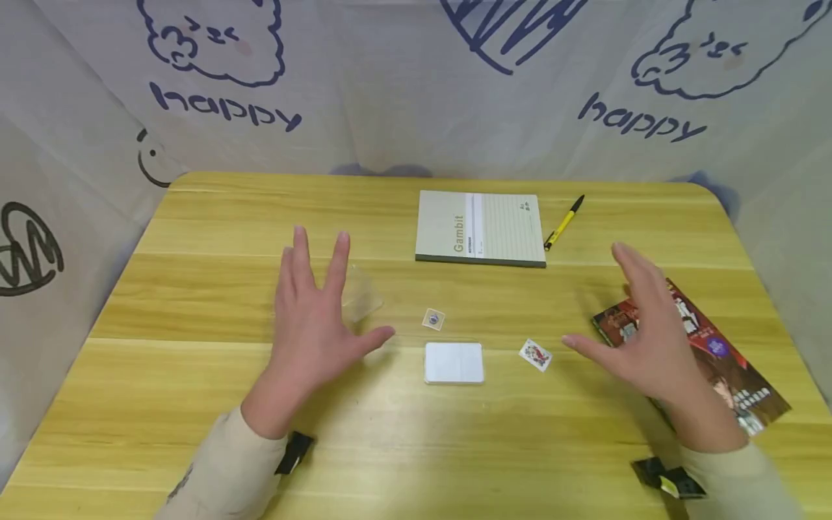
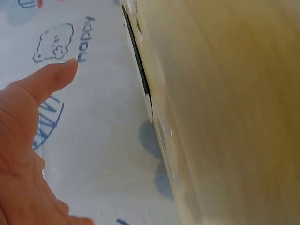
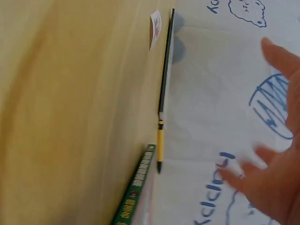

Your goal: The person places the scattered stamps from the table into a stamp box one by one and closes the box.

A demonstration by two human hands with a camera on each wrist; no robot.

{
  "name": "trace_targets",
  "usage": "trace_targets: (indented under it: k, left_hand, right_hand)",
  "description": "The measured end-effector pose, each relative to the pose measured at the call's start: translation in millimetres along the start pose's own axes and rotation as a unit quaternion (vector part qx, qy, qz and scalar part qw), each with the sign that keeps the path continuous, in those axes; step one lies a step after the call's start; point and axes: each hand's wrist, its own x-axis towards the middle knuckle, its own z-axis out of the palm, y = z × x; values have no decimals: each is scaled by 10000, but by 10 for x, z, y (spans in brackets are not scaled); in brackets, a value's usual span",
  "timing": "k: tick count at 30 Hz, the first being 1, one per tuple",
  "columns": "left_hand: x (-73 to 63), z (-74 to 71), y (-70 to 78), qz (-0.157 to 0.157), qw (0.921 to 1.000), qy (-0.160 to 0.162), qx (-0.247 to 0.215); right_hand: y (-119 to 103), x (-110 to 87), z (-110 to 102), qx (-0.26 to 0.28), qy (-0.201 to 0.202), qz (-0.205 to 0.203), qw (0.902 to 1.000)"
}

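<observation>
My left hand (image 1: 310,325) hovers over the left half of the table with fingers spread, holding nothing. Just beyond its thumb lies a clear plastic piece (image 1: 364,295), partly covered by the fingers. On the right, my right hand (image 1: 656,354) is raised with fingers extended, hiding part of a dark red book (image 1: 747,383). Between the hands is a white rectangular stack (image 1: 453,363), seemingly of cards. A small square card (image 1: 433,319) lies behind it. Nearer the right thumb sits a small playing card (image 1: 536,355) with a colourful figure, slightly curved in the right wrist view.
A Gambit notebook (image 1: 481,227) lies toward the back of the wooden table (image 1: 195,238), with a yellow and black pen (image 1: 564,222) at its right. White cloth (image 1: 403,87) with blue drawings hangs behind and at the sides.
</observation>
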Motion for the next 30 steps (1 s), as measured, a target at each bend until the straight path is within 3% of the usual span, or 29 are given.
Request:
trace_targets:
  k: [2,4,6,10,17,23,27,30]
  left_hand:
    - [-1,37,32,161,9992,-59,-356]
    - [-3,77,67,292,9974,-160,-632]
    - [-7,118,101,386,9951,-303,-863]
    - [-22,177,172,470,9896,-601,-1220]
    - [-45,246,286,382,9752,-1418,-1658]
    - [-40,316,326,520,9600,-1900,-1988]
    - [-37,380,336,731,9520,-2075,-2128]
    - [-37,415,352,702,9478,-2226,-2172]
  right_hand:
    - [69,-1,-4,969,-473,393,9934]
    - [134,6,12,1677,-982,619,9790]
    - [184,16,30,1945,-1521,757,9661]
    - [241,38,54,1781,-2384,931,9501]
    - [216,94,93,1597,-3401,1199,9189]
    - [199,150,127,1523,-3901,1386,8974]
    - [210,187,162,1389,-4077,1402,8915]
    - [211,211,182,1246,-4157,1335,8910]
